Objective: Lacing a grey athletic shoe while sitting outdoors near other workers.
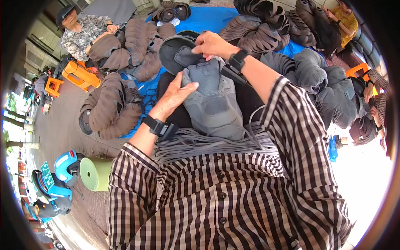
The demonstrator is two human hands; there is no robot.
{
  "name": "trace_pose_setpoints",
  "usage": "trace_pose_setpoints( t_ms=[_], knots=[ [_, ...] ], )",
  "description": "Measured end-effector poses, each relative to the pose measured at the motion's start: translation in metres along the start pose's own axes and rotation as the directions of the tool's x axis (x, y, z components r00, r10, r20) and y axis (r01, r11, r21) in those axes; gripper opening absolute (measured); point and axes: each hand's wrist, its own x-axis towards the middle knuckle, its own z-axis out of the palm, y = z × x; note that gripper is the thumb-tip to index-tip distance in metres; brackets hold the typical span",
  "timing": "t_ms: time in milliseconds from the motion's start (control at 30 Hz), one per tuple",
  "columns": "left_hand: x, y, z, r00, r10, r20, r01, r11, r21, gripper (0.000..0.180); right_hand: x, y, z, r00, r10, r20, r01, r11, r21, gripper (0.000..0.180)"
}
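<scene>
Holding a gray shoe upper (214, 110) over the lap (251, 98), turned toe end toward the body, with left hand (177, 92) clamped on its side and right hand (212, 45) pinched at the dark collar (167, 58); cannot tell on which layer. Probably light, soft and bendable, somewhat stiffer at the toe, neither slippery nor fragile. Best held by the eyelet edge (225, 85) and collar rim, not by loose lining. Can see gray laces (200, 146) lying loose across the lap, and stacked brown uppers (137, 43) beyond, beside blue sheeting (214, 18), all outside any container.
</scene>
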Motion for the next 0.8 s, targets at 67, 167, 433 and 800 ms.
trace_pose_setpoints(
  t_ms=[67, 167, 433, 800],
  knots=[
    [-0.009, 0.012, -0.005, 0.999, -0.044, 0.02, 0.045, 0.997, -0.059, 0.079, -0.021, 0.006, -0.004, 0.972, -0.222, 0.077, 0.203, 0.958, 0.205, 0.034],
    [0.001, 0.022, 0.001, 1.0, -0.019, 0.024, 0.02, 0.999, -0.029, 0.078, -0.053, 0.028, -0.02, 0.863, -0.468, -0.187, 0.478, 0.879, 0.005, 0.029],
    [-0.008, 0.024, -0.013, 0.986, 0.11, -0.128, -0.103, 0.993, 0.055, 0.063, -0.198, 0.025, -0.033, 0.959, -0.256, 0.119, 0.248, 0.966, 0.08, 0.011],
    [-0.101, 0.067, 0.018, 0.965, 0.121, 0.231, -0.226, 0.83, 0.51, 0.018, -0.244, 0.02, 0.003, 0.859, -0.506, 0.075, 0.51, 0.859, -0.048, 0.008]
  ],
)
